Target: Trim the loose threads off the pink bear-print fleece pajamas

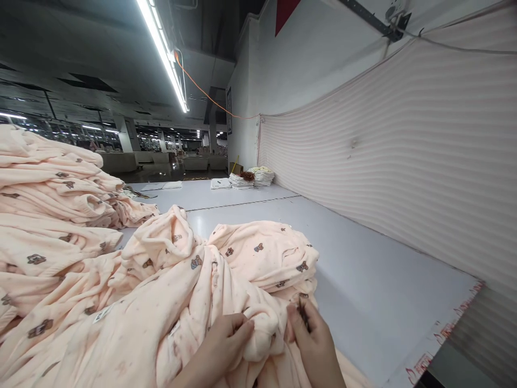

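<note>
A pale peach fleece garment (234, 291) printed with small brown bears lies bunched across the near part of the table. My left hand (226, 345) is closed, its thumb and fingers pinching a rounded fold of the garment. Just to the right of that fold, my right hand (317, 342) is closed around a small dark pointed tool (302, 313) that looks like thread snips; most of it is hidden in the fingers. The right fingertips are beside the garment, and whether they also grip the cloth I cannot tell. A white label (102, 314) shows on the cloth at left.
A tall heap of the same peach garments (52, 183) rises on the left. The grey-white table (363, 280) runs along a wall hung with striped pinkish cloth (388, 156). Stacks of folded white pieces (241, 181) stand at its far end.
</note>
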Demonstrator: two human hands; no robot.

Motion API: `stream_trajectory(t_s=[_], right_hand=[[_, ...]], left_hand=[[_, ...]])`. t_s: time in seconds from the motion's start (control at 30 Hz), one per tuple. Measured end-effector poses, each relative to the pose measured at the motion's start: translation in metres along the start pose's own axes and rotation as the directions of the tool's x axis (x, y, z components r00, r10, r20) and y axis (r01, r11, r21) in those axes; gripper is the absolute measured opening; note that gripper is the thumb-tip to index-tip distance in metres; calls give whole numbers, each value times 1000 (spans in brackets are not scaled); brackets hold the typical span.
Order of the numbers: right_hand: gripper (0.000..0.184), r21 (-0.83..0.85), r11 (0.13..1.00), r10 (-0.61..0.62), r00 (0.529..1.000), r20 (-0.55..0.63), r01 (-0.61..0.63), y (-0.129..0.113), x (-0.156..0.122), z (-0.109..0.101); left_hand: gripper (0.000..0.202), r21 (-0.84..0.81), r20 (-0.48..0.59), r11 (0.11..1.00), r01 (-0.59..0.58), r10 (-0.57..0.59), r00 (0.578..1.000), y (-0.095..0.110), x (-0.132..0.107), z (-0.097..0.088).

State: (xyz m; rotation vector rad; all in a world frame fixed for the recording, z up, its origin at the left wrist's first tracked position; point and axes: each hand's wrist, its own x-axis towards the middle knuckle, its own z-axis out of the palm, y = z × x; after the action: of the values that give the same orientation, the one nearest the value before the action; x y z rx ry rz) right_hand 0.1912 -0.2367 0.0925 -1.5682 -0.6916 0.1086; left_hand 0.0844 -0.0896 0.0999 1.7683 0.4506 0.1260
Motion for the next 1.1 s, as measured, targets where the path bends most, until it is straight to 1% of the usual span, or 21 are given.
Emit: stream_trajectory(t_s=[0.03, 0.07, 0.13, 0.17, 0.23, 0.27, 0.3, 0.37, 0.43, 0.47, 0.53, 0.57, 0.6, 0.67, 0.7, 0.73, 0.77, 0.87, 0.97, 1.03, 1.1], right_hand=[[21, -9, 1000, -18, 999, 51, 18, 1, -5, 1], [18, -42, 998, -47, 995, 86, 51, 2, -9, 3], [27, -139, 983, -102, 987, 121, 118, 4, -13, 6], [25, -159, 979, -103, 983, 150, 127, 4, -11, 7], [12, -115, 990, -56, 973, 222, 83, 4, -3, 8], [9, -72, 996, -33, 968, 248, 52, 3, 2, 7], [9, -44, 999, -19, 967, 255, 31, 1, 5, 5], [9, -83, 996, -22, 979, 201, 39, -3, 6, 1], [9, -186, 976, -84, 984, 158, 113, -6, 0, -3], [12, -234, 958, -132, 978, 160, 167, -7, -5, -5], [19, -310, 906, -239, 953, 188, 288, -7, -14, -7], [23, -358, 865, -297, 933, 202, 352, -6, -18, -7], [26, -427, 801, -361, 908, 214, 419, -5, -20, -7], [29, -586, 612, -481, 838, 256, 531, -3, -21, -7], [30, -645, 515, -523, 803, 285, 565, -2, -20, -7], [31, -684, 442, -549, 778, 305, 581, -1, -18, -7], [30, -708, 400, -560, 767, 313, 582, -1, -17, -7], [28, -736, 366, -560, 766, 314, 569, 0, -15, -7], [30, -769, 314, -582, 752, 308, 557, -2, -19, -6], [28, -786, 297, -593, 750, 293, 542, -4, -21, -3], [26, -775, 300, -592, 746, 306, 556, -7, -21, -2]], left_hand=[[37, -26, 28, 1000, 9, -8, 1000, -1, 2, -2], [37, -49, 57, 999, 9, -7, 998, 0, 2, -4], [38, -107, 113, 994, 5, 7, 994, 3, 1, -8], [39, -133, 133, 991, 2, 16, 991, 5, 0, -10], [40, -171, 160, 985, -1, 29, 987, 10, -4, -14], [39, -189, 171, 982, 0, 33, 985, 11, -6, -15], [38, -210, 180, 978, 0, 38, 983, 12, -8, -17], [37, -258, 188, 966, 2, 48, 981, 12, -10, -17], [36, -302, 180, 953, -1, 58, 982, 11, -10, -16], [35, -315, 177, 949, -7, 66, 982, 10, -9, -15], [35, -330, 187, 944, -20, 86, 978, 10, -7, -12], [34, -338, 198, 941, -27, 99, 975, 10, -7, -11], [34, -346, 206, 938, -33, 110, 972, 11, -6, -11], [30, -365, 210, 930, -36, 120, 970, 13, -7, -10], [26, -365, 213, 930, -39, 124, 969, 14, -8, -10], [22, -355, 215, 934, -45, 129, 968, 14, -10, -10], [19, -336, 213, 940, -50, 128, 969, 15, -11, -10], [20, -258, 149, 963, -79, 120, 981, 15, -13, -6], [20, -150, 65, 979, -139, 150, 986, 15, -13, 0], [21, -64, 47, 983, -172, 175, 983, 15, -12, 3], [23, -12, 37, 984, -180, 180, 983, 15, -11, 5]])
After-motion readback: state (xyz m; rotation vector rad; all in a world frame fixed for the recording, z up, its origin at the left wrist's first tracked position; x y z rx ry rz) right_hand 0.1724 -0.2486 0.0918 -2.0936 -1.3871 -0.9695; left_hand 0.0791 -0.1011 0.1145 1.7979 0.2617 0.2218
